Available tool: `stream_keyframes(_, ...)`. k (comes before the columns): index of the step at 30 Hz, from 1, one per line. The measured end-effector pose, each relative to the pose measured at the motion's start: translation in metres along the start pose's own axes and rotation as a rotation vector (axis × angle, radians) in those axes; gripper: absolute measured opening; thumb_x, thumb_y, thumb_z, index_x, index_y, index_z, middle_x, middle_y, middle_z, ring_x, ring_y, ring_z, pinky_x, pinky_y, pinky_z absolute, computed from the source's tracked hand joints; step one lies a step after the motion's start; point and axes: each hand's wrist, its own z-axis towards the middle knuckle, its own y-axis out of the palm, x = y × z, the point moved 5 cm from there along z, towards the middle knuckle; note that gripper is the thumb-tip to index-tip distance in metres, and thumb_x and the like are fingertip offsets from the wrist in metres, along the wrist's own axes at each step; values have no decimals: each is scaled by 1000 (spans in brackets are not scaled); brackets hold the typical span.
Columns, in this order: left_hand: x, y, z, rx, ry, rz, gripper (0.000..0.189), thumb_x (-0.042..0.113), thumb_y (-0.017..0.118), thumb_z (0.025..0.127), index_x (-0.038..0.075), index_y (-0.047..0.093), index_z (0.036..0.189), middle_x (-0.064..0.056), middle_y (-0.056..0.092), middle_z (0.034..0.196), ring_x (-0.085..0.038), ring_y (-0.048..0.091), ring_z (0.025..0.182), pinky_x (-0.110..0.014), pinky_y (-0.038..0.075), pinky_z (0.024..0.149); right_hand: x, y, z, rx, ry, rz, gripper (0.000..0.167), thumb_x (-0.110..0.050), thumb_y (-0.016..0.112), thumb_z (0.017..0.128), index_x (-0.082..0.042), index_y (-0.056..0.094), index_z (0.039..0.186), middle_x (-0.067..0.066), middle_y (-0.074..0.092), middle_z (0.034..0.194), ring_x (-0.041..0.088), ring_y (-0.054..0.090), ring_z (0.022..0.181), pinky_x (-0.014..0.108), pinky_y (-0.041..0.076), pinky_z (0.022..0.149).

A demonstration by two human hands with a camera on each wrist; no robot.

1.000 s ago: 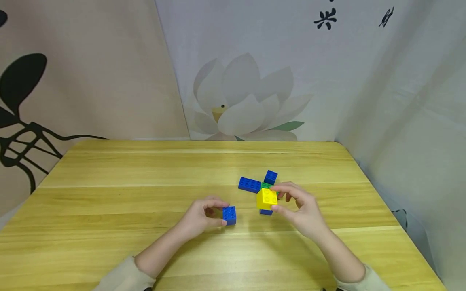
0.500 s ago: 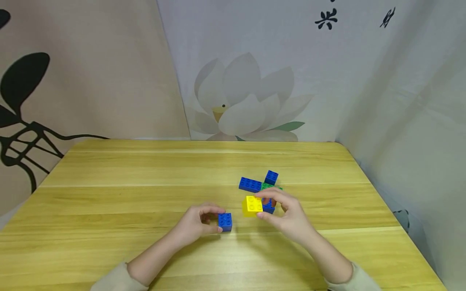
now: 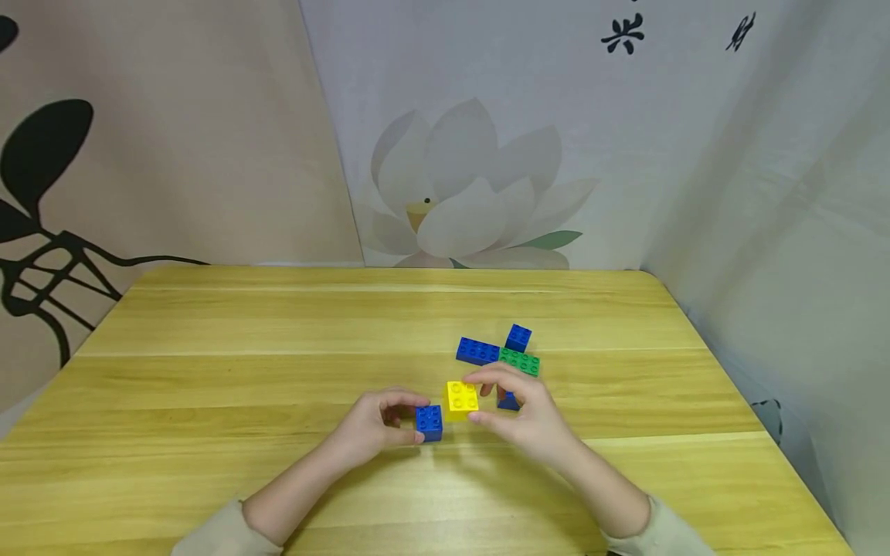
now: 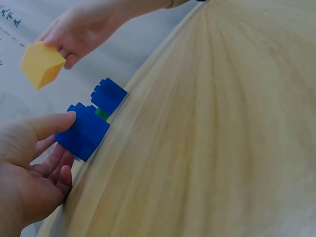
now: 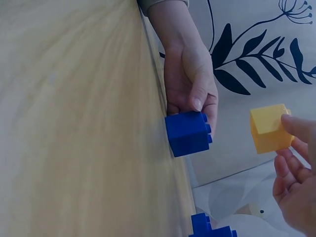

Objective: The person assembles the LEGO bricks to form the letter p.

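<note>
My left hand (image 3: 371, 428) pinches a blue toy building brick (image 3: 429, 423) between thumb and fingers, studs up, low over the table. My right hand (image 3: 528, 417) pinches a yellow building brick (image 3: 462, 400), also studs up. In the right wrist view the yellow brick (image 5: 270, 128) is raised higher than the blue brick (image 5: 188, 134), with a gap between them. In the left wrist view, the left thumb lies against the near blue brick (image 4: 83, 132). Whether that brick touches the tabletop I cannot tell.
Beyond the hands, a green brick (image 3: 520, 363) lies beside a long blue brick (image 3: 477, 351) and a small blue brick (image 3: 518, 337). Another blue brick (image 3: 509, 401) is partly hidden by the right hand. Printed curtains (image 3: 765, 193) stand behind and beside the wooden table (image 3: 278, 324).
My right hand has carried the yellow brick left and slightly nearer, from above the green brick to beside the held blue one. My left hand has shifted slightly left and nearer.
</note>
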Motion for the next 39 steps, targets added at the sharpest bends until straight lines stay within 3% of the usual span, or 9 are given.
stream_keyframes(9, -2, 0, 0, -4, -1, -11, 39, 6, 81, 75, 4, 68, 112, -6, 65, 111, -24, 56, 93, -31, 46, 75, 8, 12, 3, -28, 57, -8, 34, -9, 77, 81, -11, 67, 114, 0, 64, 111, 27, 54, 89, 38, 43, 73)
stream_keyframes(18, -2, -1, 1, 5, -4, -22, 41, 6, 81, 74, 2, 67, 113, -6, 66, 109, -22, 53, 87, -28, 44, 72, 1, 21, 10, -40, 111, -24, 35, 5, 75, 77, -2, 67, 111, 7, 65, 110, 21, 54, 87, 40, 43, 72)
stream_keyframes(22, -1, -1, 1, 4, 2, -20, 40, 6, 81, 74, 2, 68, 111, -5, 67, 107, -23, 55, 89, -27, 44, 73, 4, 24, 11, -45, 111, -22, 35, 5, 76, 77, -2, 67, 111, 8, 66, 109, 28, 55, 86, 44, 42, 71)
stream_keyframes(26, -1, -1, 1, 5, 0, -21, 40, 5, 82, 73, 2, 68, 111, -6, 67, 106, -23, 57, 92, -28, 45, 75, 15, 27, 11, -57, 101, -16, 36, -1, 77, 78, -9, 68, 112, 1, 65, 110, 32, 55, 88, 41, 42, 72)
stream_keyframes(39, -3, -1, 1, -8, -4, -38, 41, 7, 82, 73, 2, 67, 111, -5, 67, 104, -23, 56, 92, -29, 44, 76, 27, 32, 11, -89, 119, -38, 36, -8, 78, 79, -17, 68, 113, -9, 64, 109, 22, 55, 86, 35, 41, 72)
